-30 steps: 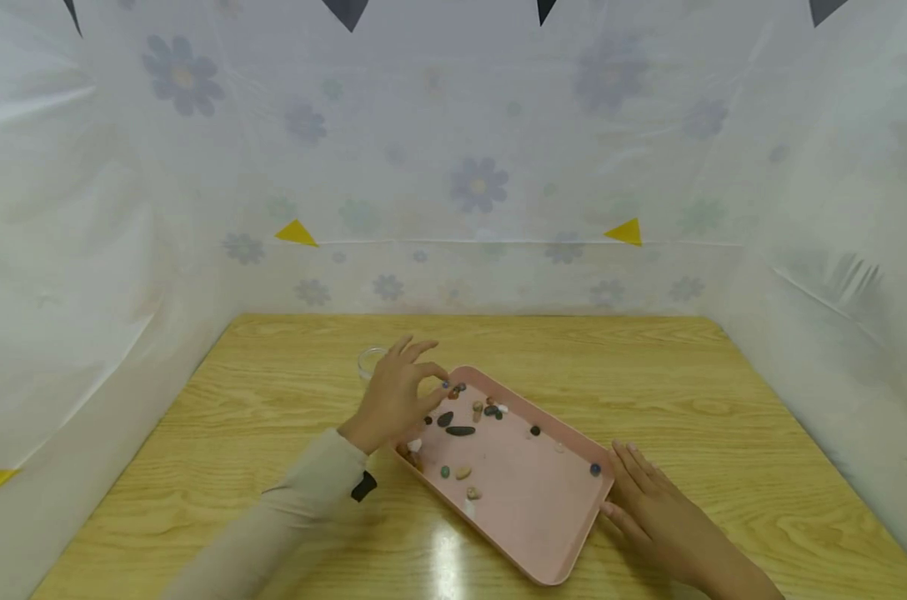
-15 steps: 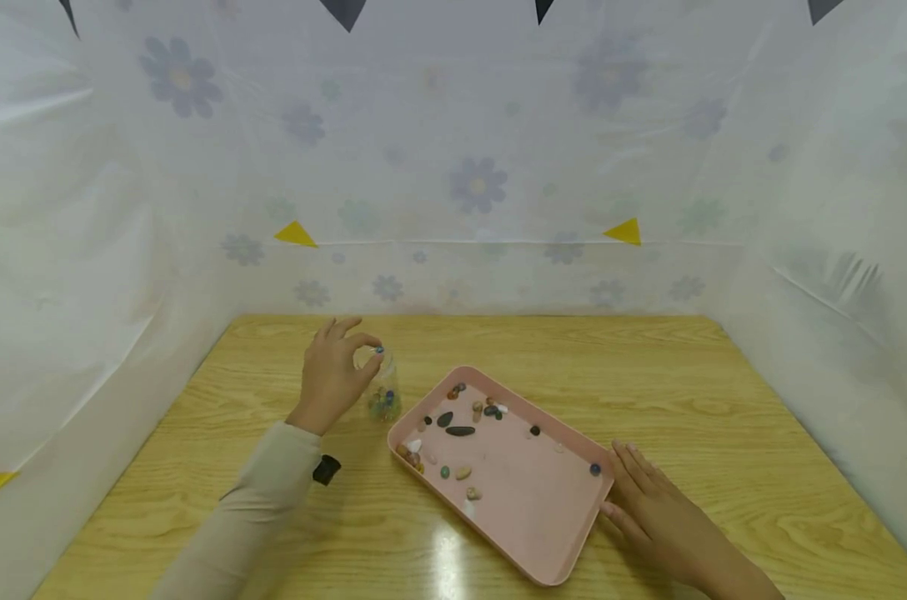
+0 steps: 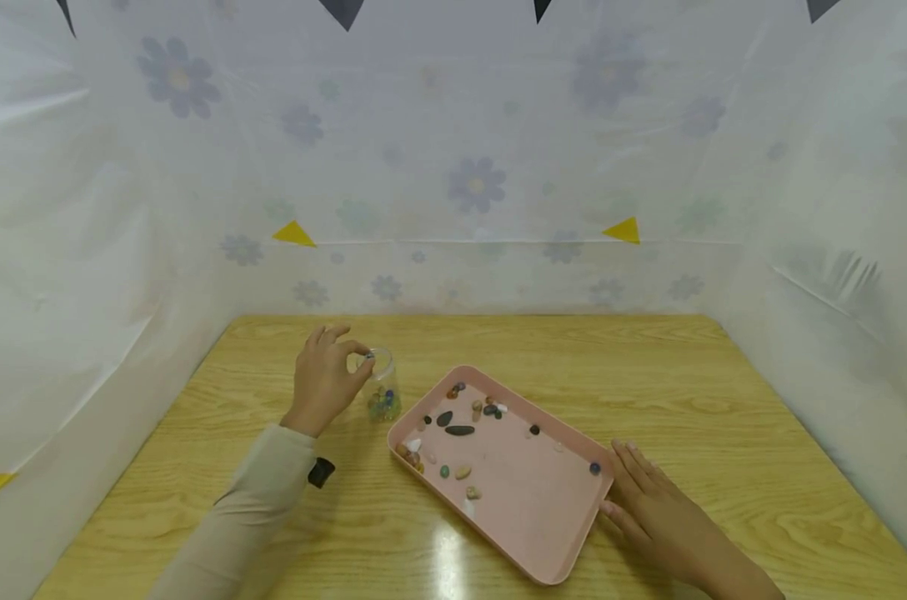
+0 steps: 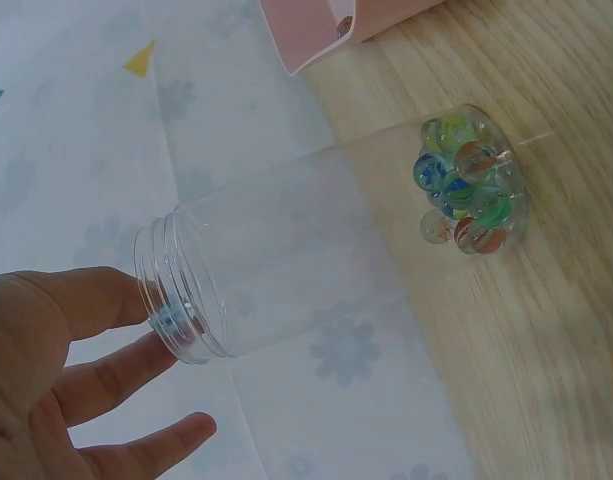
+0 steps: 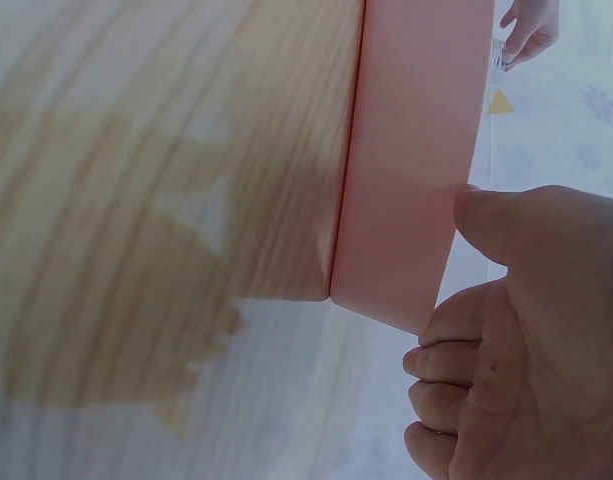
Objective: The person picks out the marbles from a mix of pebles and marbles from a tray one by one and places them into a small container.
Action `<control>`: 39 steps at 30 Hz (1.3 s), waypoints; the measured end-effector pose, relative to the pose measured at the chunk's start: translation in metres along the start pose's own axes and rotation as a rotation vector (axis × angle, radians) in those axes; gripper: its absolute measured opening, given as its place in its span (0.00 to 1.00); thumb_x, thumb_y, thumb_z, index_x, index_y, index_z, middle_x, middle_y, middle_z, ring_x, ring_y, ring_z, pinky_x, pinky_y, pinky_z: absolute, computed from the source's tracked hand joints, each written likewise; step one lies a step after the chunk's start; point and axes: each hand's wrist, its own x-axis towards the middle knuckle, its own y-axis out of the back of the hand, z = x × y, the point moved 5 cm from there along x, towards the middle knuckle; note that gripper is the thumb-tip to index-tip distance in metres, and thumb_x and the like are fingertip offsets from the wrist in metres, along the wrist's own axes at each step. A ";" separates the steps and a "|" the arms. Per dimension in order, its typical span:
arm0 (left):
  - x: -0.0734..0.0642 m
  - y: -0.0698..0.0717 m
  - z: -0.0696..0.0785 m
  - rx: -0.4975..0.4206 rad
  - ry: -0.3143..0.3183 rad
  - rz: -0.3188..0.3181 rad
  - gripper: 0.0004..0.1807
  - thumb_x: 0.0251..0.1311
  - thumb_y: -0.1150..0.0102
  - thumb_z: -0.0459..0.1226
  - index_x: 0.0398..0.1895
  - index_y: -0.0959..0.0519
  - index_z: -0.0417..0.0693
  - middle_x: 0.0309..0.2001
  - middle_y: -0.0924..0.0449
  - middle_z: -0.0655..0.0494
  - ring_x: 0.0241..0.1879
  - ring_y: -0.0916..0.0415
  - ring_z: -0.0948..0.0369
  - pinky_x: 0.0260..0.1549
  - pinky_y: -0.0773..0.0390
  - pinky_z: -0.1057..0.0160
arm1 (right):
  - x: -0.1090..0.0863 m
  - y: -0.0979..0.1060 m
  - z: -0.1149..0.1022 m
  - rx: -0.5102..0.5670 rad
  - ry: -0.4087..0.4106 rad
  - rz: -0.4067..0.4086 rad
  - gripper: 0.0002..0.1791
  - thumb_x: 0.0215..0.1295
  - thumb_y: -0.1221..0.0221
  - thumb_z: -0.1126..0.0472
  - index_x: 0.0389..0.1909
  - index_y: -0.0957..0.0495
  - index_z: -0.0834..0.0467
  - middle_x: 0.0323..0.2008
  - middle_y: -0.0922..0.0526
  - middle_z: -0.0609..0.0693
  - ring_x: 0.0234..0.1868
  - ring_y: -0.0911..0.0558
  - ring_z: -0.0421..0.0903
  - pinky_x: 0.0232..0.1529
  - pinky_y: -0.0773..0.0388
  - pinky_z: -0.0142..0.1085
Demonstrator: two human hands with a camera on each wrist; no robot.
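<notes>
My left hand (image 3: 322, 375) is at the mouth of a clear jar (image 3: 382, 387), thumb and forefinger pinching a small blue marble (image 4: 166, 318). Several glass marbles (image 4: 461, 185) in green, blue and orange lie at the bottom of the upright jar. To the jar's right, a pink tray (image 3: 528, 525) sits at an angle and bears scattered pebbles and marbles. At its right end, my right hand (image 3: 659, 517) rests against the tray, with the thumb (image 5: 486, 220) touching the rim.
In the tray are dark oval stones (image 3: 459, 430), a green stone (image 3: 444, 472), white chips and a dark blue marble (image 3: 594, 468) near the right corner. A wooden table (image 3: 648, 367) carries everything. White flowered sheets (image 3: 476, 125) enclose the back and sides.
My left hand has gone from the tray's far left corner leftward to the jar, carrying the marble, then lowered it slightly to the mouth. My right hand and the tray have stayed put.
</notes>
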 end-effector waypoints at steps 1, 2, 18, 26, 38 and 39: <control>0.000 0.000 0.000 -0.001 0.002 -0.001 0.11 0.59 0.36 0.41 0.38 0.14 0.43 0.61 0.28 0.37 0.64 0.39 0.36 0.56 0.35 0.32 | 0.000 0.000 0.000 -0.003 0.003 0.003 0.38 0.71 0.49 0.45 0.70 0.43 0.68 0.70 0.42 0.64 0.70 0.41 0.64 0.63 0.79 0.18; 0.000 0.000 0.000 -0.002 0.004 -0.001 0.11 0.59 0.36 0.41 0.38 0.14 0.43 0.61 0.28 0.37 0.64 0.39 0.37 0.56 0.34 0.33 | 0.000 0.000 0.000 -0.004 0.005 0.005 0.38 0.71 0.49 0.45 0.70 0.43 0.69 0.70 0.42 0.64 0.70 0.41 0.64 0.63 0.79 0.18; 0.000 0.000 0.000 -0.002 0.002 0.013 0.12 0.59 0.37 0.42 0.38 0.14 0.43 0.59 0.27 0.37 0.63 0.38 0.36 0.57 0.35 0.33 | -0.001 0.000 0.001 0.018 -0.011 -0.002 0.38 0.71 0.50 0.45 0.71 0.44 0.67 0.71 0.43 0.63 0.71 0.42 0.63 0.66 0.76 0.22; 0.000 0.001 0.001 -0.003 -0.012 0.027 0.11 0.58 0.36 0.41 0.38 0.14 0.43 0.59 0.26 0.37 0.63 0.38 0.36 0.56 0.35 0.32 | -0.001 0.000 0.001 0.008 -0.001 0.008 0.38 0.71 0.49 0.45 0.70 0.43 0.68 0.71 0.42 0.64 0.70 0.41 0.63 0.63 0.78 0.18; 0.006 0.001 0.017 0.005 -0.084 0.058 0.11 0.54 0.32 0.40 0.37 0.14 0.44 0.58 0.25 0.37 0.62 0.37 0.36 0.55 0.33 0.32 | -0.001 -0.001 0.001 0.021 -0.018 -0.001 0.38 0.71 0.50 0.44 0.71 0.44 0.67 0.71 0.43 0.63 0.71 0.42 0.62 0.71 0.69 0.28; 0.006 0.000 0.021 0.001 -0.111 0.070 0.11 0.54 0.31 0.40 0.37 0.14 0.44 0.57 0.25 0.37 0.62 0.36 0.36 0.55 0.33 0.33 | -0.001 -0.001 0.001 0.021 -0.020 -0.002 0.38 0.71 0.50 0.44 0.71 0.44 0.67 0.71 0.43 0.63 0.71 0.42 0.62 0.72 0.68 0.30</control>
